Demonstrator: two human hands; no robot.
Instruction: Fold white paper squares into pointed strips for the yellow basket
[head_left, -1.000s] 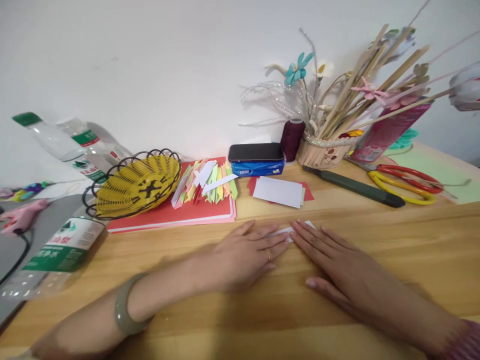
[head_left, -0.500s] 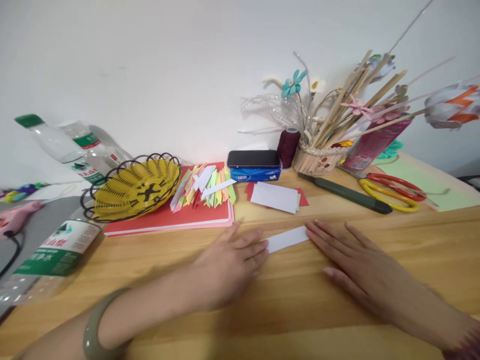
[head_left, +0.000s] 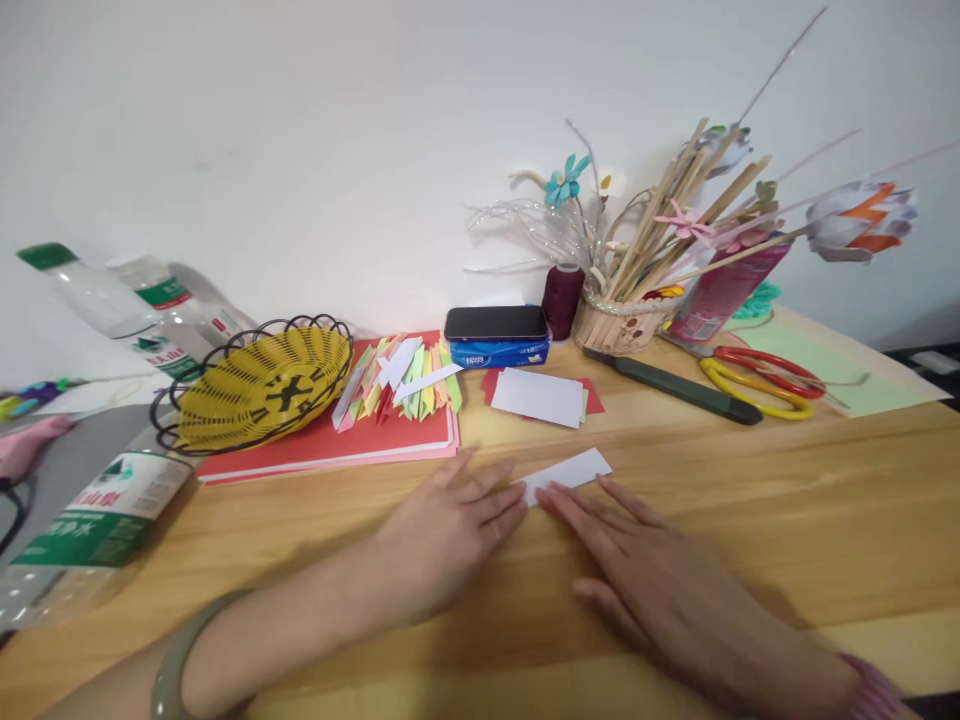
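A narrow white strip of paper (head_left: 571, 470) lies flat on the wooden table. My left hand (head_left: 454, 525) rests on its left end, fingers stretched out and that end covered. My right hand (head_left: 637, 565) lies low over the strip's near edge, fingers extended, the fingertips touching the paper close to the left hand. The strip's right end shows uncovered. Just behind it sits a small stack of white paper pieces (head_left: 537, 396) on red and green ones. Farther left, a pile of folded coloured paper strips (head_left: 405, 375) rests on red sheets (head_left: 300, 450).
A yellow basket (head_left: 270, 385) and plastic bottles (head_left: 105, 510) stand at the left. Behind the paper, a phone (head_left: 496, 323) lies on a blue tissue pack (head_left: 499, 352), beside a thread spool (head_left: 562, 302). At right are a green-handled cutter (head_left: 679, 388), scissors (head_left: 757, 400) and a stick-covered flower holder (head_left: 615, 322).
My right hand has slid left along the strip, from its right end to near my left hand, uncovering the right end. My left hand stays on the left end. The camera view has shifted slightly.
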